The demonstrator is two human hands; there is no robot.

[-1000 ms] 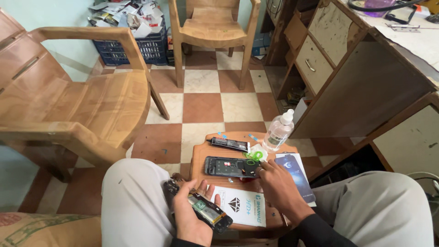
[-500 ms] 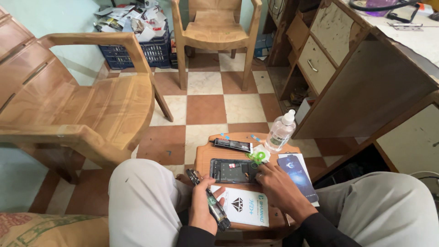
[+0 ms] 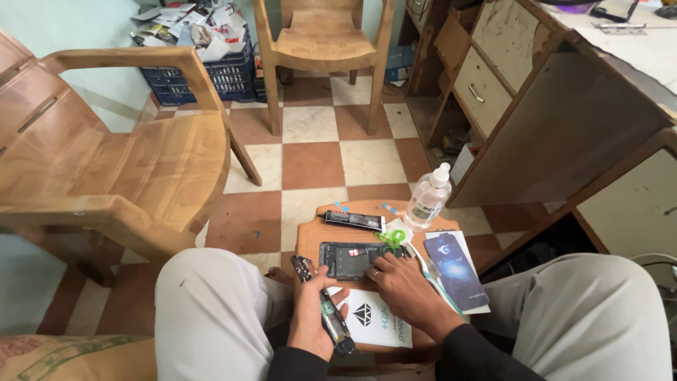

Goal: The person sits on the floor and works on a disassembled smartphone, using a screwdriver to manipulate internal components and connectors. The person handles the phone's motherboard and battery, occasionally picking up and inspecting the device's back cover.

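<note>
My left hand [image 3: 310, 317] is closed around a long dark phone part [image 3: 324, 310], held edge-up over my lap. My right hand [image 3: 402, 282] lies flat and open, fingers resting on the opened phone [image 3: 352, 259] on the small wooden stool [image 3: 310, 236]. A clear bottle [image 3: 427, 201] stands at the stool's far edge, liquid inside. My right hand hides part of a white card [image 3: 374, 321] with a black diamond. A dark blue packet [image 3: 455, 271] lies just beside it.

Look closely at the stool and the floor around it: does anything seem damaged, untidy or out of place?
The phone on the stool lies opened, insides showing, under the right hand. The left hand holds a dark strip-like part. Behind, papers spill over a blue crate.
</note>
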